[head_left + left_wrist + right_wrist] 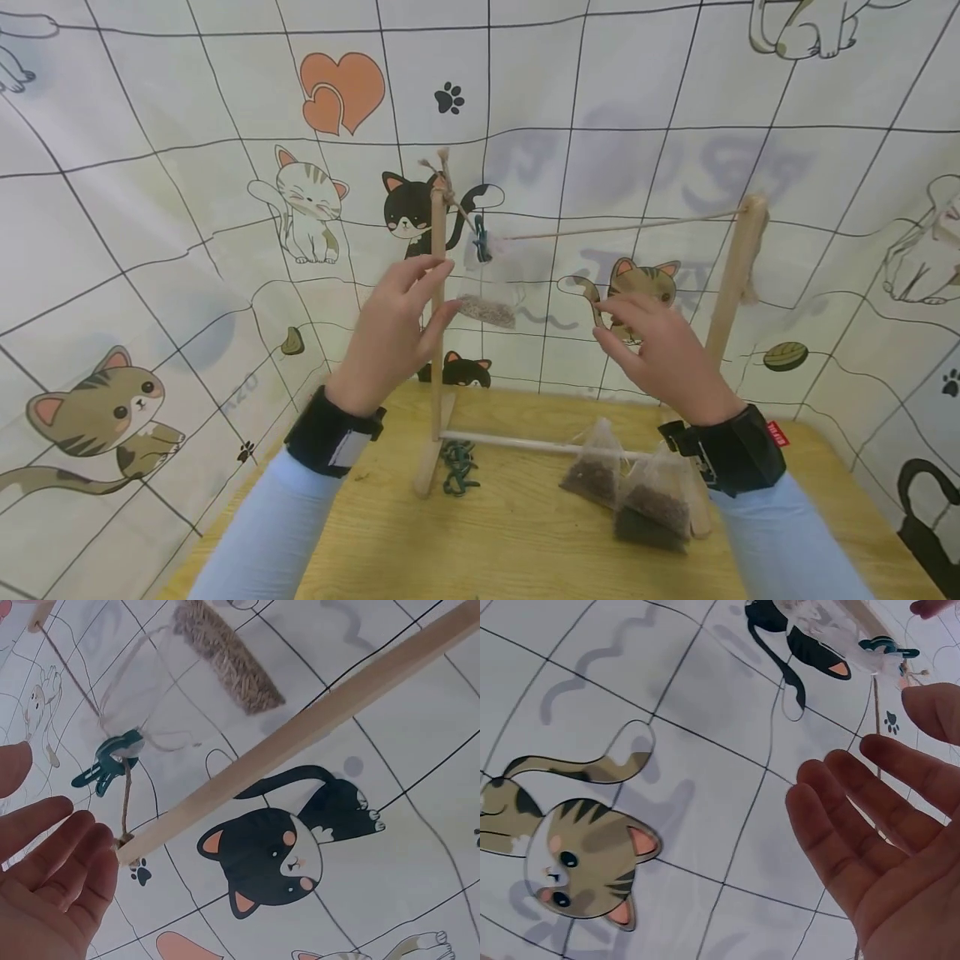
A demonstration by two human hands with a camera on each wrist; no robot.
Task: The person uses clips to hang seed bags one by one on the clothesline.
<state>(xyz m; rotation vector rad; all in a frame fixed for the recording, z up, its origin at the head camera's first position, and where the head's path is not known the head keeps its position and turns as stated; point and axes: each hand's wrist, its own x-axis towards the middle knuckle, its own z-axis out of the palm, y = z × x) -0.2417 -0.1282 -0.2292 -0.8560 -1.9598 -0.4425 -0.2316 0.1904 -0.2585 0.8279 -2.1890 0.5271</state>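
Observation:
A mesh sachet with brown filling at its bottom hangs from a thin rope, clipped by a dark green clothespin. The rope runs between two wooden posts and sags at the clip. My left hand is raised beside the left post, fingers loosely bent and nothing in them. In the left wrist view, its fingertips come close to the post's top, near the clothespin. To the right of the sachet, my right hand hovers in front of the right post, empty, with relaxed fingers.
Several green clothespins lie in a pile by the stand's left foot. More filled mesh sachets rest on the wooden table at the right, by the stand's lower bar. A cat-print cloth hangs behind.

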